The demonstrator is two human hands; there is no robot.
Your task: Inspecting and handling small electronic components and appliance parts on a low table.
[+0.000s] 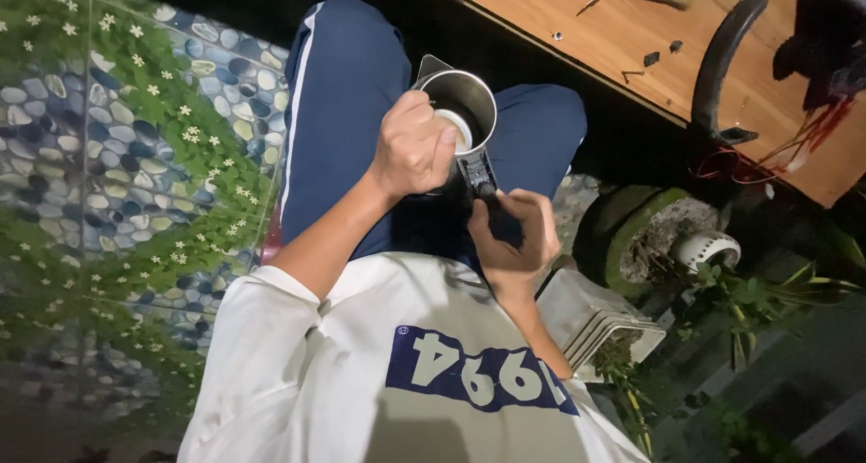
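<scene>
Over the lap, left hand (415, 152) fingers wrapped around steel kettle (465, 102) rim, right hand (514, 233) fingers closed on its black handle (476, 170).

Night scene under a single light from near the camera. The white shirt (361, 355) and both forearms are brightly lit, while the gap beside the wooden tabletop (631, 30) falls into deep shadow. Glare marks the steel cup (465, 98) rim. The lower corners are dim and soft; wide-angle bending shows along the edges.
</scene>
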